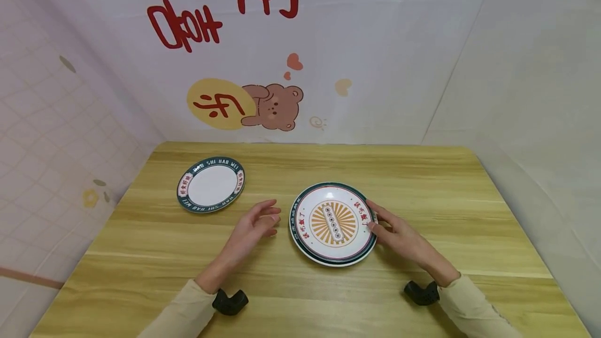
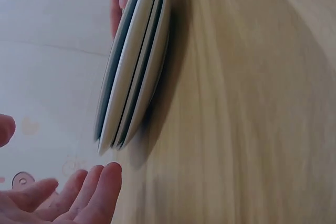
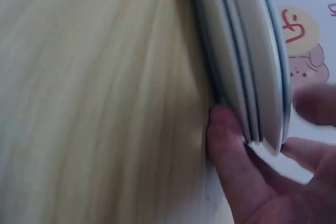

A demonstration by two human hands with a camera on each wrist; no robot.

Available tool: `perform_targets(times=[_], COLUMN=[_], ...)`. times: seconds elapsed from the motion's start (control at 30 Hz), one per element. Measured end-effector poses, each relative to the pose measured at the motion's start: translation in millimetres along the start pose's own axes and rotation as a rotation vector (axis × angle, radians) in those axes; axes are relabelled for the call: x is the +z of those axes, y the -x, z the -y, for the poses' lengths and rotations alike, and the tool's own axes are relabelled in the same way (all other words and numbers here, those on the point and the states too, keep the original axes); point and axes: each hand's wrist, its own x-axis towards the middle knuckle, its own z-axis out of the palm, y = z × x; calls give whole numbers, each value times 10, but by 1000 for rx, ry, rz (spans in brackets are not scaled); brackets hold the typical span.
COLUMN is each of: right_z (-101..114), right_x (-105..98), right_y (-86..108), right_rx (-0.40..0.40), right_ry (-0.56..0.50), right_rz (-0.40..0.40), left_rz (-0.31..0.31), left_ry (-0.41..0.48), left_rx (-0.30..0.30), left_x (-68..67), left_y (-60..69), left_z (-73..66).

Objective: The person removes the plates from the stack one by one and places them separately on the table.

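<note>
Near the table's middle is a stack of plates; the top one is white with a green rim, red lettering and a yellow sunburst. My right hand holds the stack's right edge, the thumb over the rim. In the right wrist view a fingertip reaches under the stacked plates. My left hand is left of the stack, apart from it, its fingers loosely extended. The left wrist view shows a gap between those fingertips and the stack's edge.
Another plate, white with a lettered green rim, lies at the back left of the wooden table. Behind the table stands a printed wall sheet with a bear and red characters. Pale side sheets flank the table.
</note>
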Motion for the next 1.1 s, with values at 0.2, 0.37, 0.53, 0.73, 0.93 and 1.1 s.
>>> perform_targets(times=[0.2,0.37,0.53,0.73,0.93,1.1], right_z=[-37,-88,-121,-115,-123,-138], right_x=[-4,-21,-32,-54,-51,-32], right_y=[-9,-28,-16,19,8,-17], right_rx=[-21,-17,-4,16,-8,-40], right_ry=[64,37,44,56,42,26], right_rz=[49,70,81,79,73,66], left_rz=[25,26,13,91,131,118], left_ry=[34,-43,-77,1,80,142], left_rx=[-54,-50,-16,-43,-54,-73], left_x=[204,295,347,362,343,328], left_y=[-24,-43,-62,-92,-125,-137], left_z=[30,60,112,178,237,272])
